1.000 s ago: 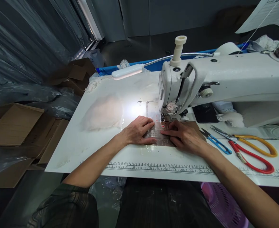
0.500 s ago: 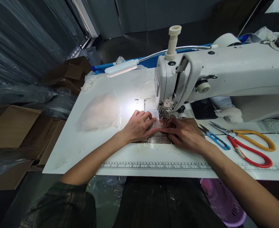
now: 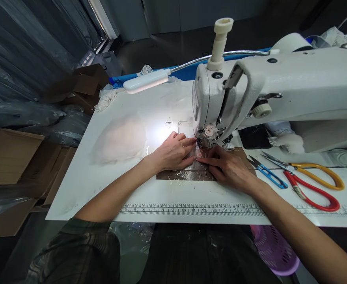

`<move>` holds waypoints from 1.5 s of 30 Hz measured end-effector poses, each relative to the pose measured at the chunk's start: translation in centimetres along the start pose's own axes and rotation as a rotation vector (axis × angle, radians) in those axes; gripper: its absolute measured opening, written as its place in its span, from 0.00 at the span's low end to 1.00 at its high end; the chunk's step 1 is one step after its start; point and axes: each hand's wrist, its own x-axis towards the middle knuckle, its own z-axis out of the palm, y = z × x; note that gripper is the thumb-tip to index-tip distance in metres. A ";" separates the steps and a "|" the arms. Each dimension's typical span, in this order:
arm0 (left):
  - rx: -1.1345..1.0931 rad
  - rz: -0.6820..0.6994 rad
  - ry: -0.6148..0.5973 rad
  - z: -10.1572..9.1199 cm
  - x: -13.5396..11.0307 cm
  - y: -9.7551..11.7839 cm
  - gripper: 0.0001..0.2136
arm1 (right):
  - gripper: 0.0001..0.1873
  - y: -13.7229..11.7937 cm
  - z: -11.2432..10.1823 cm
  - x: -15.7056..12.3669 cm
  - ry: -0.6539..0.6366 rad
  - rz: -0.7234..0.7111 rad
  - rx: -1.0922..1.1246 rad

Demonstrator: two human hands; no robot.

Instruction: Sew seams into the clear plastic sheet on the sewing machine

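The lamp (image 3: 146, 81) bleaches a patch of tabletop (image 3: 167, 193) white, while the floor (image 3: 144, 53) beyond is dim.

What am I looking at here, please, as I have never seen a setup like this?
There is no robot: a person works bare-handed, seen by a camera worn on the head, looking forward and down. The large white machine is a sewing machine. Near its needle area, the left hand and right hand rest on a flat brown piece with some sheer material; whether either pinches it is hard to tell. On the white table are a hazy, pale bundle to the left, and blue-handled snips and red-and-yellow-handled scissors to the right. A ruler scale runs along the near edge.
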 end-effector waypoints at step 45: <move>-0.071 -0.046 0.080 0.8 -0.7 -0.2 0.22 | 0.18 -0.5 0.1 0.2 0.007 0.065 -0.083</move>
